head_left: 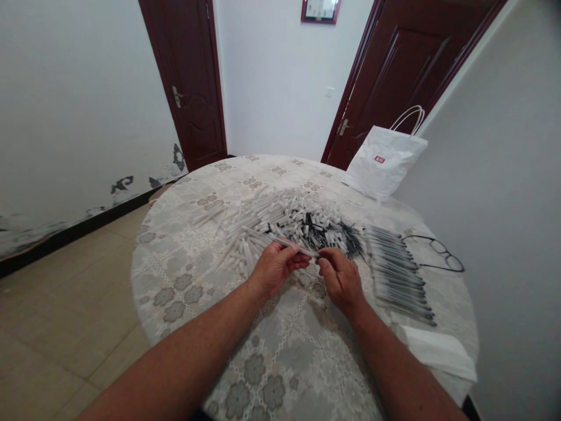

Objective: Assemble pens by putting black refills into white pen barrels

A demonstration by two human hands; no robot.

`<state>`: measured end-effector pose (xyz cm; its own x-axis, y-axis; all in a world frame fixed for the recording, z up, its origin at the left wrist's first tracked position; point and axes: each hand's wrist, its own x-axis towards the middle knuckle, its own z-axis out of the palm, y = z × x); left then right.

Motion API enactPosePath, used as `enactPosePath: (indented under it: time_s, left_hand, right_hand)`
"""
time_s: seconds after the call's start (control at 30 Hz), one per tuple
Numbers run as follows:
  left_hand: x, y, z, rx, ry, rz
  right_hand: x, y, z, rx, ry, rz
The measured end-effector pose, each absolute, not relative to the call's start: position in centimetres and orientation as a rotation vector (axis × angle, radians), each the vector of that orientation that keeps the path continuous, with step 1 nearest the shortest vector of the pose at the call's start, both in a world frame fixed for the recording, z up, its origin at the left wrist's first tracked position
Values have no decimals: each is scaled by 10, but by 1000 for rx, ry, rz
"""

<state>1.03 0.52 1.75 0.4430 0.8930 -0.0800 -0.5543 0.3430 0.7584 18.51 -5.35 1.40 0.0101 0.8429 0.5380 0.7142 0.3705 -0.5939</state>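
My left hand (274,269) is closed around a slim, clear pen (294,246), which slants down to the right above the table. At the pen's right end, my right hand (342,280) pinches with thumb and forefinger; any small part between those fingertips is hidden. Just beyond both hands lies a loose heap of whitish translucent pen barrels (258,219). Black and white pen parts (313,228) are mixed into the heap's right side. To the right of my right hand, several pens with dark ends (397,275) lie side by side in a row.
A patterned cloth covers the round table (175,257). Eyeglasses (447,257) lie right of the pen row, with a folded white item (438,354) nearer me. At the back right stands a white paper bag (381,169) with handles. Walls and two doors are close by.
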Motion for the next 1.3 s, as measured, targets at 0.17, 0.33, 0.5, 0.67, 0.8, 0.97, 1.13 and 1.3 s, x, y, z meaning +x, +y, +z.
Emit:
enactPosePath:
  time_s: [0.17, 0.33, 0.5, 0.67, 0.8, 0.97, 1.13, 1.3]
  left_hand:
    - [10, 7, 16, 723, 542, 1009]
    - [11, 4, 17, 727, 540, 996]
    - [11, 3, 18, 720, 542, 994]
    - [11, 4, 18, 725, 548, 1011]
    - [11, 3, 19, 723, 545, 1007]
    - [11, 2, 19, 721, 543, 991]
    - [11, 3, 19, 716, 548, 1002]
    - [11, 2, 20, 729, 557, 998]
  right_hand:
    - [180, -53, 16, -1347, -1766, 103]
    - [180, -53, 18, -1382, -1837, 124]
    - [185, -52, 14, -1399, -1801, 206]
    - [183, -54, 15, -1358, -1754, 170]
    - [180, -52, 16, -1359, -1803, 107]
    - [182, -52, 15, -1389, -1817, 175]
    - [182, -54, 17, -1349, -1772, 150]
    - [179, -54, 18, -1364, -1786, 105]
